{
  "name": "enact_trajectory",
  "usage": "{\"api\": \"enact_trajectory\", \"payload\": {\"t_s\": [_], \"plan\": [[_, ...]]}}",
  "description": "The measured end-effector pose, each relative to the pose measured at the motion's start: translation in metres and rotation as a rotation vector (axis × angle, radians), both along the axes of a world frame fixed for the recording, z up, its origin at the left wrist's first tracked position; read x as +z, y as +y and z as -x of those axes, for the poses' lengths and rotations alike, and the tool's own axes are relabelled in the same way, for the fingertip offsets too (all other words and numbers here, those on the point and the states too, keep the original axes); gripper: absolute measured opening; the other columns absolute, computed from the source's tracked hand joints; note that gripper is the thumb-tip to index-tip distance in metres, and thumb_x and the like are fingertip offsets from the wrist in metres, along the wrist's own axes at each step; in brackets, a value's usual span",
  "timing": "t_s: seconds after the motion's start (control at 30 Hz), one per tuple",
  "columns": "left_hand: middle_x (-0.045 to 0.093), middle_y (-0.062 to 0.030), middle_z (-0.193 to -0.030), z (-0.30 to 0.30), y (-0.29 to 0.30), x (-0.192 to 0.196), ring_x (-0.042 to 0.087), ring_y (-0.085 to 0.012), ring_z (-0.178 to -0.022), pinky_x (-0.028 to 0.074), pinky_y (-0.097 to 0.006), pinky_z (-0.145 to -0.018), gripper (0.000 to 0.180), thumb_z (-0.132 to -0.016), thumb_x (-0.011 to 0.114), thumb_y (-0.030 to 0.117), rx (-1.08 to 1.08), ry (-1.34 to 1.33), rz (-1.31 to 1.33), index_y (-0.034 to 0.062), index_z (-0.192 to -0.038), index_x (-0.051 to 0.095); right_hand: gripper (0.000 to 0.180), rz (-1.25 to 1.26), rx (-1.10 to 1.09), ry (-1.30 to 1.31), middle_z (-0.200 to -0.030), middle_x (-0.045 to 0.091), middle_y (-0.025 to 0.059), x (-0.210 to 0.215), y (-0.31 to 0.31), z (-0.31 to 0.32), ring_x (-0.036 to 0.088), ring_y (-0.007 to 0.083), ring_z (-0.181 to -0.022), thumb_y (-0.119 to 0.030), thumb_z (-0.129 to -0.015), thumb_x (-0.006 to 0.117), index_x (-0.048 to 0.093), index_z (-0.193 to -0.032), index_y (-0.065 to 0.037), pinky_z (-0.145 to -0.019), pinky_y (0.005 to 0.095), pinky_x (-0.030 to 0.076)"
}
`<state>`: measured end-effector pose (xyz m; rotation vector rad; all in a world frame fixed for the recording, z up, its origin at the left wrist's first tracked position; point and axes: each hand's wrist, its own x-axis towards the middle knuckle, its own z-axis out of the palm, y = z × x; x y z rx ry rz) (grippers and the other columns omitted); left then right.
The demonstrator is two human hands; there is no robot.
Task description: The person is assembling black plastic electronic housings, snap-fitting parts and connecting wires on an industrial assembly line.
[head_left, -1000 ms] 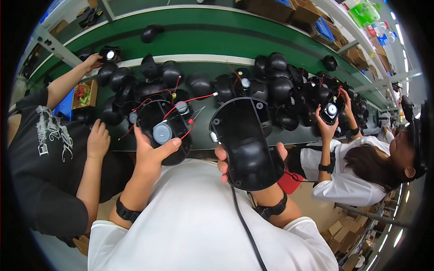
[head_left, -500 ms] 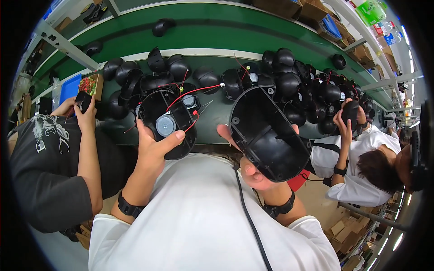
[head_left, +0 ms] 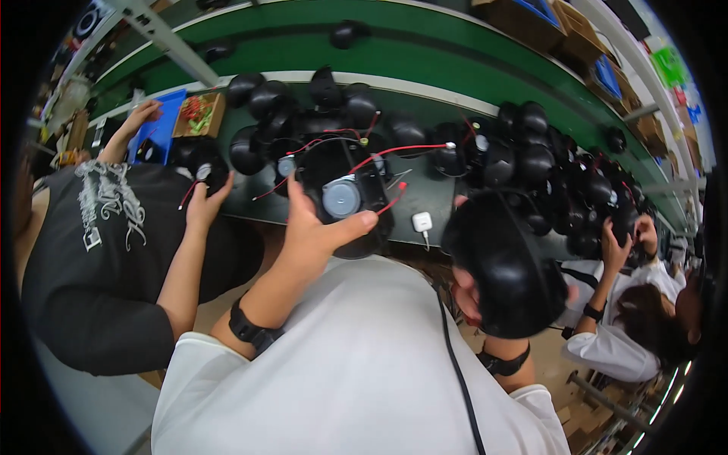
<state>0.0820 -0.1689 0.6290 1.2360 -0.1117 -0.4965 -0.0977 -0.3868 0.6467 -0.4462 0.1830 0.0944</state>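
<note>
My left hand is closed around the edge of a black plastic housing half, its open inner side facing up. A round grey speaker sits inside it, and red wires with small connectors stick out to the right. On the right, my right hand grips a second black shell from below and behind. Its smooth outer face is turned up, and most of my fingers are hidden by it. The two parts are held apart, just above the front edge of the bench.
Piles of black round shells lie along the bench. A small white box with a cable rests between my hands. At left, a co-worker holds a shell beside a blue tray; another co-worker works at right.
My right hand has turned its shell from inner side to outer side and moved it lower right in view. The view has shifted, and the left co-worker's one hand has reached toward the tray.
</note>
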Motion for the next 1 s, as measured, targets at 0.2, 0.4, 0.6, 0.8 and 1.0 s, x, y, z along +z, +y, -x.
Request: {"api": "enact_trajectory", "payload": {"t_s": [0.2,0.4,0.6,0.8,1.0], "plan": [[0.053,-0.0136,-0.131,-0.002,0.008,-0.012,0.058,-0.0221,-0.117,0.05,-0.037,-0.099,0.095,-0.071,0.085,0.006,-0.04,-0.027,-0.009,0.0031,-0.145,0.025,0.074,-0.086,-0.142,-0.384,-0.142,0.044,0.036,0.004,-0.002,-0.016,0.068,0.0463,-0.099,-0.047,-0.104,0.047,0.021,-0.157,-0.002,-0.08,0.0531,0.059],[0.048,-0.0132,-0.137,-0.006,0.012,-0.01,0.051,-0.0237,-0.127,0.044,-0.041,-0.108,0.104,-0.069,0.088,0.005,-0.076,0.011,0.03,0.0059,-0.148,0.02,0.128,-0.096,0.191,-0.197,-0.14,0.053,0.0262,-0.044,-0.031,-0.001,0.056,0.0356,-0.126,-0.095,-0.079,0.028,0.038,-0.141,0.016,-0.105,0.044,0.047],[0.048,-0.0127,-0.137,-0.003,0.009,-0.015,0.05,-0.0242,-0.128,0.044,-0.041,-0.108,0.105,-0.068,0.086,0.001,-0.075,0.08,0.081,0.0076,-0.149,0.019,0.111,0.388,0.312,-0.182,-0.143,0.05,0.0313,-0.029,-0.003,-0.022,0.05,0.0397,-0.135,-0.065,-0.08,0.071,0.025,-0.155,0.004,-0.11,0.0508,0.044],[0.048,-0.0127,-0.137,0.0,0.007,-0.015,0.051,-0.0243,-0.127,0.045,-0.042,-0.108,0.106,-0.067,0.086,0.0,-0.044,0.079,0.063,0.0082,-0.149,0.02,0.116,0.295,0.299,-0.125,-0.143,0.049,0.0313,-0.038,0.005,-0.024,0.045,0.0472,-0.137,-0.041,-0.071,0.086,0.02,-0.158,-0.005,-0.107,0.0588,0.045],[0.048,-0.0128,-0.137,0.003,0.003,-0.013,0.053,-0.0241,-0.125,0.046,-0.042,-0.107,0.103,-0.068,0.086,-0.001,-0.025,0.033,0.062,0.0079,-0.148,0.022,0.116,0.182,0.012,-0.109,-0.127,0.055,0.0368,-0.04,0.008,-0.031,0.062,0.0485,-0.116,-0.06,-0.071,0.074,0.015,-0.159,-0.011,-0.096,0.0567,0.053]]}}
